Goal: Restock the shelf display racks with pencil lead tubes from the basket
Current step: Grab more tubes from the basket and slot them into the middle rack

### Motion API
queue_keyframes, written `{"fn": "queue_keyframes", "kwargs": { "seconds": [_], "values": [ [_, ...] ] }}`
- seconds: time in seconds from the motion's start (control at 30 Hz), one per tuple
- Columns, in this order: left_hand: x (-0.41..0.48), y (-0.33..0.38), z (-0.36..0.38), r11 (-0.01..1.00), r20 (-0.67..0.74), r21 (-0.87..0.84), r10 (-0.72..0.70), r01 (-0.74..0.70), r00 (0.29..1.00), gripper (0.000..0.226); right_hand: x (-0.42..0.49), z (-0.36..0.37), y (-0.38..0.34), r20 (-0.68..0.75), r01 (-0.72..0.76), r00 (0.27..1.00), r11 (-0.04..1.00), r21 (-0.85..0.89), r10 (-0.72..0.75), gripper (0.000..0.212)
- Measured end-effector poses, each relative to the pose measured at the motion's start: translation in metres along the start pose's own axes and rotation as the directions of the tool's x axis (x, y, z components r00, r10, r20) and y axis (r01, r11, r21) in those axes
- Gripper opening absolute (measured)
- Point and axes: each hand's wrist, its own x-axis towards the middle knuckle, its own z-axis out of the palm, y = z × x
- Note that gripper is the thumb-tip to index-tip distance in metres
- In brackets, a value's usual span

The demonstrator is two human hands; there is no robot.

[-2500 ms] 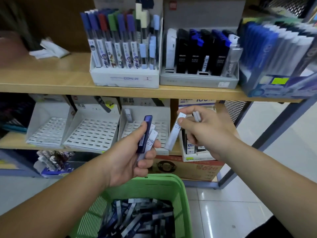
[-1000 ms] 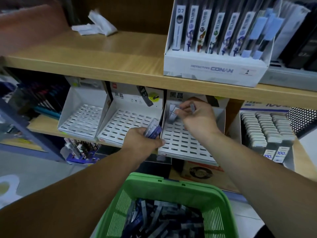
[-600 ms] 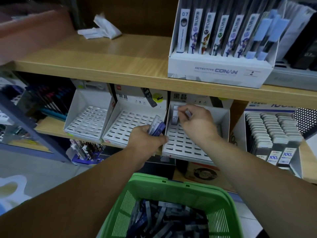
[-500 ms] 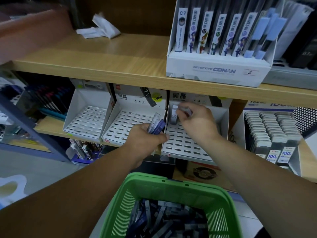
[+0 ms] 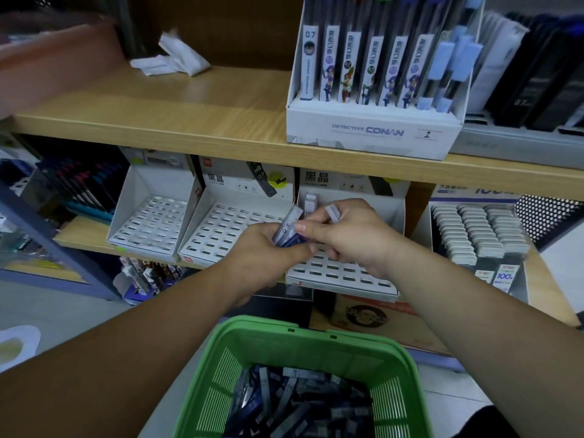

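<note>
green plastic basket (image 5: 278, 335), wooden shelf (image 5: 196, 121)

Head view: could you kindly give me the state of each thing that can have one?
left hand, grips bundle of tubes
right hand, pinches single tube, thumb on the bundle
right rack, one slotted tube at back left
middle rack, slots unfilled
left rack, slots unfilled
basket, holds many tubes

The basket (image 5: 316, 335) holding tubes (image 5: 297, 403) sits before three racks (image 5: 221, 229) under the shelf (image 5: 189, 121).
</note>
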Motion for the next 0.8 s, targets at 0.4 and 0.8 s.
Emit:
{"fn": "queue_keyframes", "kwargs": {
  "seconds": [0.4, 0.8],
  "values": [
    [0.001, 0.001, -0.018, 0.981, -0.008, -0.184, -0.069, 0.066, 0.998, 0.024, -0.003, -0.018, 0.005, -0.007, -0.036, 0.999, 0.963, 0.266, 0.039, 0.018],
    [0.003, 0.0, -0.009, 0.994, -0.069, -0.06, -0.096, 0.092, 0.993, 0.028, -0.01, -0.024, 0.008, -0.1, -0.017, 0.994, 0.979, 0.203, 0.037, 0.009]
  ]
}}
